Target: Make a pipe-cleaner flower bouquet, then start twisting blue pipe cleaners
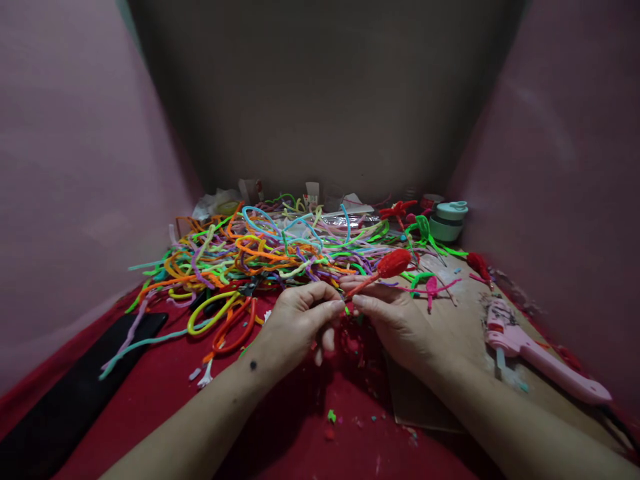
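Both hands meet at a red pipe-cleaner piece (394, 264), a fuzzy rounded head on a thin red stem that slants up to the right. My left hand (306, 315) pinches the stem's lower end between thumb and fingertips. Close beside it, my right hand (400, 320) closes thumb and fingers on the stem, with the red head above its fingers. A small green bit (347, 310) shows by the fingertips. What else the fingertips cover is hidden.
A tangled heap of coloured pipe cleaners (260, 247) spreads behind. Scissors (233, 320) lie left of my hands, near a black flat object (85, 393). A pink glue gun (543, 357) rests on a board (425, 400) at right, with a pale-green lidded container (447, 221) behind.
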Demonstrator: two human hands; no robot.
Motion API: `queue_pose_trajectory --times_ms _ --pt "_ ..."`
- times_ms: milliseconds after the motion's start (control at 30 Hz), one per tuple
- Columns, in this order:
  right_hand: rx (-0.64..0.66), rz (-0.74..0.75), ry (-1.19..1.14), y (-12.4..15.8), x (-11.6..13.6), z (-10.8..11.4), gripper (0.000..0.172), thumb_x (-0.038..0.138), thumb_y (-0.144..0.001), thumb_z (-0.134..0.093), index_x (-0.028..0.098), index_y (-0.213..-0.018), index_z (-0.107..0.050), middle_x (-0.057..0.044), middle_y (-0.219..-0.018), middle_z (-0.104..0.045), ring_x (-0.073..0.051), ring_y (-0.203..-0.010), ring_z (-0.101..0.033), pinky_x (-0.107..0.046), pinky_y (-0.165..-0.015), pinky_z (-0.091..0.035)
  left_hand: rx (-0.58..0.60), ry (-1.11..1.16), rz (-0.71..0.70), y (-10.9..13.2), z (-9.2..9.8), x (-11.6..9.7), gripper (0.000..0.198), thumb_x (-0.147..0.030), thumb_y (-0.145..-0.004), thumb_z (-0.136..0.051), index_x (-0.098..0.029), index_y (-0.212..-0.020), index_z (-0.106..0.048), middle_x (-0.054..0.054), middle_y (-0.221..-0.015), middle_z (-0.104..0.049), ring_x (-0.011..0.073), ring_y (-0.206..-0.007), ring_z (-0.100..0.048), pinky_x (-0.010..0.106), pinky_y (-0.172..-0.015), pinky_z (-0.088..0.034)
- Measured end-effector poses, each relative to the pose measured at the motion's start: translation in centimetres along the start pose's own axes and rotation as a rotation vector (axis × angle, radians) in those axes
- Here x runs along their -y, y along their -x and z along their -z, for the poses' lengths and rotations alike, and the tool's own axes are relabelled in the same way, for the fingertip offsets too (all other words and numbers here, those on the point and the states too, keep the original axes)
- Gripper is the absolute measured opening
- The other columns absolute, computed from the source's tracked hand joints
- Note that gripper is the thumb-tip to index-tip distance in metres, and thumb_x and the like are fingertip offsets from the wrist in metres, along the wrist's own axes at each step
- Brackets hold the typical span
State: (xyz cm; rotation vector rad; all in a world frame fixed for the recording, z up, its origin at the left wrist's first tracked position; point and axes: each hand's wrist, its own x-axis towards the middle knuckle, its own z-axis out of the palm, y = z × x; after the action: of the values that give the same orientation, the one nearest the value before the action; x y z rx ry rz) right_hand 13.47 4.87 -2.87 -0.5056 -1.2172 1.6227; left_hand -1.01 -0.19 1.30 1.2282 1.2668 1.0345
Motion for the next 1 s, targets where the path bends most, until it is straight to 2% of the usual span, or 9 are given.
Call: queue_pose_trajectory --times_ms 200,333,433,567,733,800,867,933,1000 --pt "-0.002 0.023 0.029 0.0 0.0 0.2 0.014 0.017 -0.069 -0.068 0.024 -0.08 -0.073 -0.003 -0.097 -0.069 -0.023 -0.103 -0.055 -0.041 -0.094 -0.038 0.139 0.134 0.06 -0.2 0.2 0.1 0.022 -0.029 -0.077 -0.056 -0.014 -0.061 -0.052 -0.004 -0.036 -0.051 0.0065 -0.025 -0.041 0.015 -0.026 -0.035" --pt "0.013 0.012 0.052 0.1 0.5 0.1 0.014 0.018 -0.07 -0.067 0.024 -0.081 -0.073 -0.003 -0.103 -0.067 -0.024 -0.108 -0.053 -0.041 -0.097 -0.036 0.192 0.222 0.075 -0.1 0.2 0.2 0.023 -0.027 -0.078 -0.057 -0.013 -0.06 -0.052 -0.003 -0.037 -0.052 0.0059 -0.025 -0.043 0.014 -0.025 -0.035" --pt "0.029 -0.006 0.052 0.2 0.8 0.0 0.013 0.018 -0.069 -0.068 0.025 -0.079 -0.073 -0.003 -0.103 -0.066 -0.024 -0.106 -0.054 -0.042 -0.095 -0.038 0.252 0.297 0.095 -0.1 0.3 0.2 0.023 -0.025 -0.081 -0.054 -0.013 -0.061 -0.053 -0.003 -0.038 -0.053 0.0063 -0.025 -0.045 0.013 -0.024 -0.036" --pt "0.036 -0.005 0.014 0.3 1.0 -0.2 0.013 0.018 -0.067 -0.07 0.026 -0.077 -0.073 -0.002 -0.103 -0.066 -0.024 -0.103 -0.055 -0.041 -0.09 -0.041 0.341 0.426 0.131 -0.2 0.5 0.3 0.017 -0.021 -0.082 -0.052 -0.012 -0.069 -0.057 -0.002 -0.049 -0.059 0.0069 -0.026 -0.047 0.014 -0.022 -0.037" --pt "0.06 0.0 -0.014 0.5 0.8 -0.1 0.012 0.02 -0.066 -0.07 0.026 -0.076 -0.074 -0.002 -0.105 -0.065 -0.023 -0.098 -0.057 -0.038 -0.085 -0.045 0.407 0.519 0.167 -0.2 0.5 0.6 0.015 -0.019 -0.082 -0.049 -0.011 -0.072 -0.057 -0.002 -0.05 -0.058 0.0047 -0.022 -0.04 0.014 -0.02 -0.033" --pt "0.035 -0.015 -0.025 0.5 0.6 0.0 0.009 0.021 -0.066 -0.071 0.025 -0.074 -0.073 -0.002 -0.104 -0.066 -0.022 -0.095 -0.058 -0.037 -0.084 -0.045 0.401 0.5 0.173 -0.2 0.3 0.6 0.015 -0.021 -0.082 -0.049 -0.012 -0.072 -0.056 -0.003 -0.05 -0.056 0.0045 -0.022 -0.039 0.015 -0.021 -0.034" --pt "0.002 -0.038 -0.039 0.4 0.2 0.0 0.007 0.021 -0.067 -0.071 0.024 -0.073 -0.073 -0.002 -0.099 -0.067 -0.021 -0.093 -0.059 -0.037 -0.084 -0.045 0.35 0.395 0.14 -0.2 0.2 0.6 0.019 -0.026 -0.082 -0.05 -0.013 -0.07 -0.055 -0.003 -0.05 -0.055 0.0058 -0.026 -0.044 0.017 -0.026 -0.038" --pt "-0.022 -0.04 -0.049 0.3 -0.1 0.1 0.006 0.021 -0.067 -0.071 0.023 -0.072 -0.073 -0.002 -0.094 -0.068 -0.02 -0.089 -0.06 -0.036 -0.082 -0.045 0.22 0.216 0.049 -0.2 -0.1 0.5 0.017 -0.029 -0.079 -0.055 -0.014 -0.07 -0.054 -0.004 -0.052 -0.054 0.0069 -0.034 -0.049 0.018 -0.034 -0.042" --pt "-0.035 -0.027 -0.05 0.2 -0.4 0.1 0.007 0.02 -0.067 -0.071 0.024 -0.073 -0.072 -0.002 -0.095 -0.068 -0.02 -0.087 -0.06 -0.037 -0.079 -0.046 0.062 0.034 -0.06 -0.2 -0.3 0.5 0.015 -0.027 -0.074 -0.061 -0.015 -0.07 -0.053 -0.006 -0.053 -0.052 0.006 -0.039 -0.049 0.017 -0.039 -0.042"
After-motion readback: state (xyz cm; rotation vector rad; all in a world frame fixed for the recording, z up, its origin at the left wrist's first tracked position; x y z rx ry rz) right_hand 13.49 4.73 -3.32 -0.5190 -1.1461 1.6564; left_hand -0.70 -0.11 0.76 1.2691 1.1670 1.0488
